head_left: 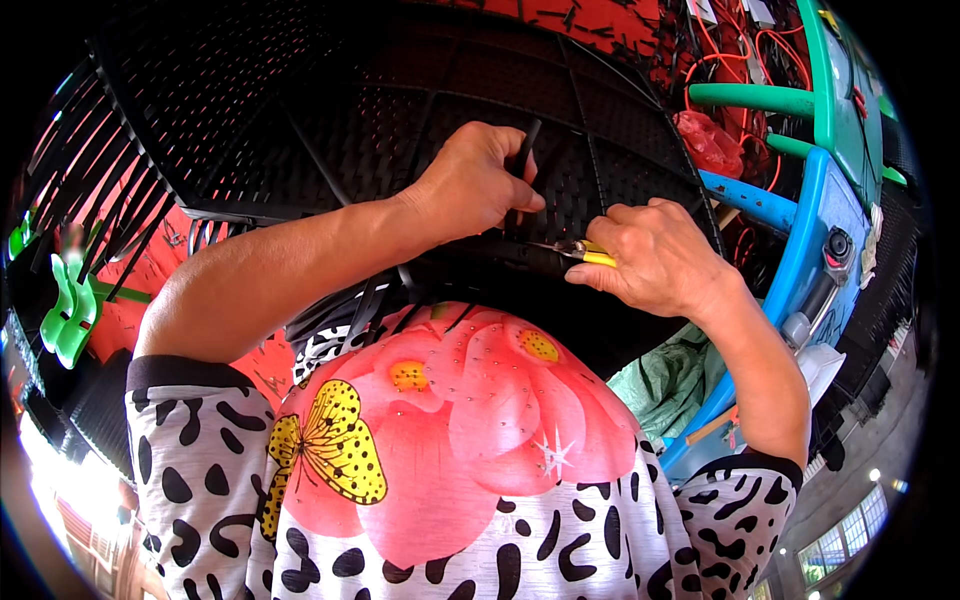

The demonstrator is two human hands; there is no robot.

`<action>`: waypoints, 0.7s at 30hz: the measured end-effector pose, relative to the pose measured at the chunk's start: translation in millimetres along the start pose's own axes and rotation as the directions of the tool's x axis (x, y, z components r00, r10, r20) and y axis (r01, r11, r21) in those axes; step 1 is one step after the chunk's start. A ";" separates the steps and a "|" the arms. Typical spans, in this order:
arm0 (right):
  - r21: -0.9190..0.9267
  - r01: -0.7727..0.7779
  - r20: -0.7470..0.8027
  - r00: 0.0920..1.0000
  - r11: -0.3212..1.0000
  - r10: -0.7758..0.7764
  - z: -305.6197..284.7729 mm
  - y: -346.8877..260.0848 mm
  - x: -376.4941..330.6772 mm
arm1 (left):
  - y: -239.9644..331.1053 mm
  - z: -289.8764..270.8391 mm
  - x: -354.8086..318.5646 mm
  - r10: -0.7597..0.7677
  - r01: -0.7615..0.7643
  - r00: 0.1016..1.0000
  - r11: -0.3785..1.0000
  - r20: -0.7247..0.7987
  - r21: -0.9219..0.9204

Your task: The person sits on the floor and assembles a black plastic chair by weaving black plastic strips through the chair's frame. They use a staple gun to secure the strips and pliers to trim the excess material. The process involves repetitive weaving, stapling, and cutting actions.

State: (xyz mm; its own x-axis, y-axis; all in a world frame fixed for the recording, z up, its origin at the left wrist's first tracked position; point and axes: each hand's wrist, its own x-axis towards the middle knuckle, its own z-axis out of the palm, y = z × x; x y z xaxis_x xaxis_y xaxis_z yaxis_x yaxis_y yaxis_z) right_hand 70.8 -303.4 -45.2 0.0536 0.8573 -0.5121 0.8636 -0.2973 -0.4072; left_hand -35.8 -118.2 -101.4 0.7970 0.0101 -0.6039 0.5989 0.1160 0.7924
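In front of me stands a large black woven panel (385,120) on a frame with dark bars. My left hand (468,182) is closed on a flat black strip (529,146) at the panel's lower part; one end of the strip sticks up past the fingers. Just to the right, my right hand (655,255) grips small pliers (598,256) with yellow handles. Their metal tip points left, close below the left fingertips and against the dark edge of the weave. Whether the jaws touch a strip, I cannot tell.
Loose black strips (75,165) hang at the left, by green plastic clips (70,310). A blue plastic chair (800,250) and a green chair (822,90) stand at the right, with a tool on the blue one. Red floor covering (600,22) is littered with black scraps.
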 end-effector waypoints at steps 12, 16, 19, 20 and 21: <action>0.008 -0.011 -0.074 0.997 1.000 0.011 1.4 1.3 -5.0 | 1.4 0.6 -0.8 0.037 -0.047 0.995 0.993 -0.091 -0.105; 0.007 -0.007 -0.035 0.999 1.000 0.007 -0.1 -3.0 1.2 | 3.3 -1.0 -2.0 0.044 -0.053 0.996 0.993 -0.083 -0.103; 0.004 0.008 -0.045 0.999 1.000 -0.008 -0.9 -4.0 3.0 | 2.6 -0.7 -1.8 0.051 -0.060 0.996 0.991 -0.078 -0.116; 0.002 0.015 -0.051 0.999 1.000 -0.015 -0.5 -3.4 3.7 | 1.7 -0.5 -0.7 0.054 -0.063 0.995 0.991 -0.078 -0.122; 0.001 0.021 -0.056 0.998 1.000 -0.021 -0.2 -2.9 4.4 | 2.0 -0.2 0.1 0.050 -0.058 0.996 0.991 -0.075 -0.122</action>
State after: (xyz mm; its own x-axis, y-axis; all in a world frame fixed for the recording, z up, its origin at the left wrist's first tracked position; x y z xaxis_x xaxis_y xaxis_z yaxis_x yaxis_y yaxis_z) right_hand 68.7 -298.7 -46.1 0.0632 0.8856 -0.4602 0.8640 -0.2794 -0.4189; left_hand -34.5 -117.7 -99.9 0.8177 0.0899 -0.5686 0.5373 0.2352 0.8099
